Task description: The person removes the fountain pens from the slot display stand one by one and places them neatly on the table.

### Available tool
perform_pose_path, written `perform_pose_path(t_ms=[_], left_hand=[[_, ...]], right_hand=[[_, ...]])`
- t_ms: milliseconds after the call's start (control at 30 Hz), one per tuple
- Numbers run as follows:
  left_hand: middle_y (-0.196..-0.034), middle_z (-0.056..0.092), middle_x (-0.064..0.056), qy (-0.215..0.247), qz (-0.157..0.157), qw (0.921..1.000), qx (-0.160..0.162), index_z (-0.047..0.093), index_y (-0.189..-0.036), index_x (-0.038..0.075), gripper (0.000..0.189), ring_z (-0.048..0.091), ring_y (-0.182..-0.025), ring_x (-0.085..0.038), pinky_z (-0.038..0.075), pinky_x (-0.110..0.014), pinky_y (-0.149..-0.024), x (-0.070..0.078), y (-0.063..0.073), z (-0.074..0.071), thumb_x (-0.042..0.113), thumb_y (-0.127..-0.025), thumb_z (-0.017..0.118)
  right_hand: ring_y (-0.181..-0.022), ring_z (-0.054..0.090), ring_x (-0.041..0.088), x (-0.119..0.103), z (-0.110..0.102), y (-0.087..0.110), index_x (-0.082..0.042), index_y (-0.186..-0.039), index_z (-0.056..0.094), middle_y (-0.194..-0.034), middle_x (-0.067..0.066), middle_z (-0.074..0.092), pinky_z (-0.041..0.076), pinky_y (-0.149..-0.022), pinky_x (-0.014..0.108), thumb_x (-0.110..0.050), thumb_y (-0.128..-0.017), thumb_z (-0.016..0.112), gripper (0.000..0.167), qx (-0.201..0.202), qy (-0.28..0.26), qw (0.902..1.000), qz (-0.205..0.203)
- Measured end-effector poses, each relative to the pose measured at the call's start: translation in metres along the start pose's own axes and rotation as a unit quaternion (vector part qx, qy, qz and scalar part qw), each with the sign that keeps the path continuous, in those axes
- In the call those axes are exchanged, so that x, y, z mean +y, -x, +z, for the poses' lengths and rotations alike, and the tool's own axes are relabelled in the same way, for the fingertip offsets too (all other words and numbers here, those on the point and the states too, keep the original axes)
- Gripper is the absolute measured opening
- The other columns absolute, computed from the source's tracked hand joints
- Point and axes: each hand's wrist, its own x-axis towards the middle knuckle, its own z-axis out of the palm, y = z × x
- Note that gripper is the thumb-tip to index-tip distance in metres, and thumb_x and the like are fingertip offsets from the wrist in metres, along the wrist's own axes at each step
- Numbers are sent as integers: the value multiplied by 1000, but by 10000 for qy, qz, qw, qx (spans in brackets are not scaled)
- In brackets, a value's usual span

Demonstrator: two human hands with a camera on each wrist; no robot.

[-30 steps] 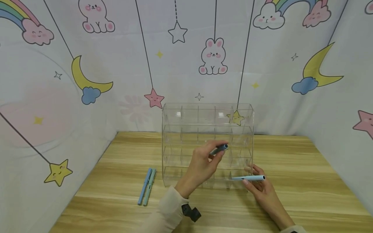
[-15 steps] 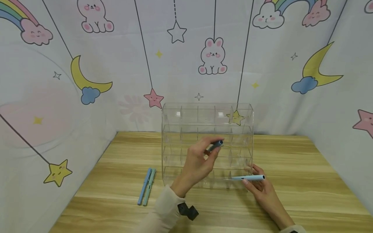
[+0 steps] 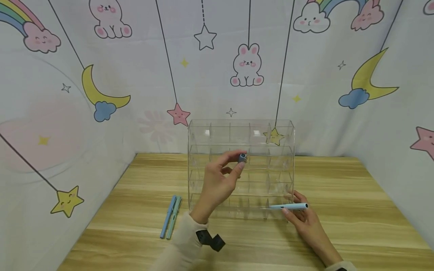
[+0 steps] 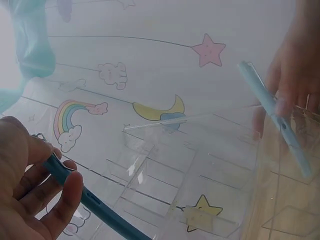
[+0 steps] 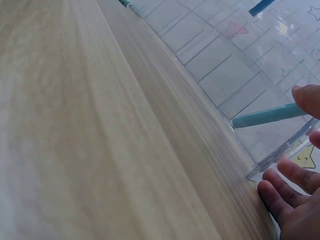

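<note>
My left hand (image 3: 218, 182) pinches a dark blue pen (image 3: 242, 158) between thumb and fingers, in front of the clear acrylic organizer (image 3: 203, 139). Seen from the head, this pen points almost end-on at me; the left wrist view shows its long barrel (image 4: 102, 206). At the organizer's lower right corner, my right hand (image 3: 309, 222) holds a light blue pen (image 3: 295, 206) roughly level, its thumb against the barrel. The other right fingers (image 5: 280, 197) are by the organizer's side edge. The upright organizer has rows of compartments.
A blue pen (image 3: 167, 218) and a green pen (image 3: 174, 218) lie side by side on the wooden table (image 3: 122, 210), left of the organizer. Behind and at both sides hangs a white cloth (image 3: 217, 82) printed with cartoon figures.
My left hand has moved left and slightly up with the dark blue pen, which has turned from slanting right to nearly end-on. My right hand and the light blue pen have stayed put.
</note>
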Motion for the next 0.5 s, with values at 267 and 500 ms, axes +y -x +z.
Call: perform_pose_path(t_ms=[267,500], left_hand=[[-116,78,-17,380,-295,9988,110,71,-134,6,30,76,-100,-15,61,-26,-66,8,-3,-9,7,-104,70],[-117,78,-21,290,-311,9990,123,71,-135,8,31,78,-102,-25,61,-25,-69,10,-3,-11,7,-104,70]], right_hand=[[-131,45,-22,-2,0,0,-4,-164,35,-156,23,53,46,-101,5,-11,-106,66,67,10,-46,10000,-63],[-133,45,-18,-2,0,0,-3,-165,34,-157,23,53,45,-101,5,-14,-107,67,67,-4,16,10000,46]])
